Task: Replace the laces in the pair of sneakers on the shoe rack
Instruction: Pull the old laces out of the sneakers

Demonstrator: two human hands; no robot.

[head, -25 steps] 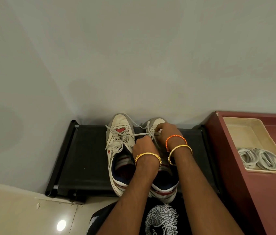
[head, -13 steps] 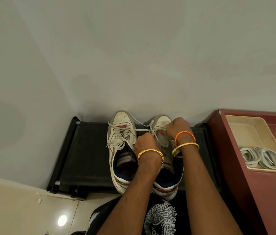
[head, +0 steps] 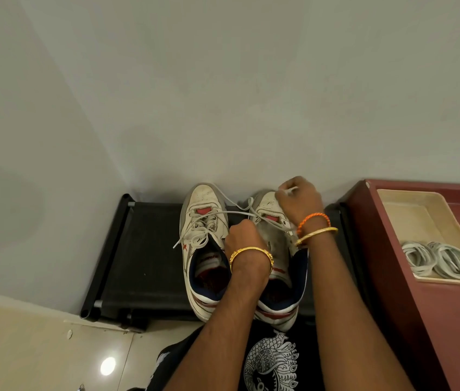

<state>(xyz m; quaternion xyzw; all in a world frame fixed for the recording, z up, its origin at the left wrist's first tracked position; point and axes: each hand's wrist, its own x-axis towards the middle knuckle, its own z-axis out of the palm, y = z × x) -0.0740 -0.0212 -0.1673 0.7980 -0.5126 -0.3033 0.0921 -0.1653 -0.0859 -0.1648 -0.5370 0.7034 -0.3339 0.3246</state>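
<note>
As right hand [head: 299, 201] pinches lace [head: 234, 212], left hand [head: 241, 235] fists

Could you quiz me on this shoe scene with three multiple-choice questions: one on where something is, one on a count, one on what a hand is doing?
1. Where are the coiled spare laces?
A. in the beige tray on the red cabinet
B. on the floor
C. inside a sneaker

2. How many bangles or bands are on the right wrist?
A. none
B. one
C. two

3. What is the right hand doing?
A. resting flat on the rack
B. pinching a lace end above the right sneaker
C. lifting the tray

Answers: 1 A, the coils lie in the tray's near end; 2 C, one orange and one gold; 3 B, the white lace tip sticks out of its curled fingers.
</note>
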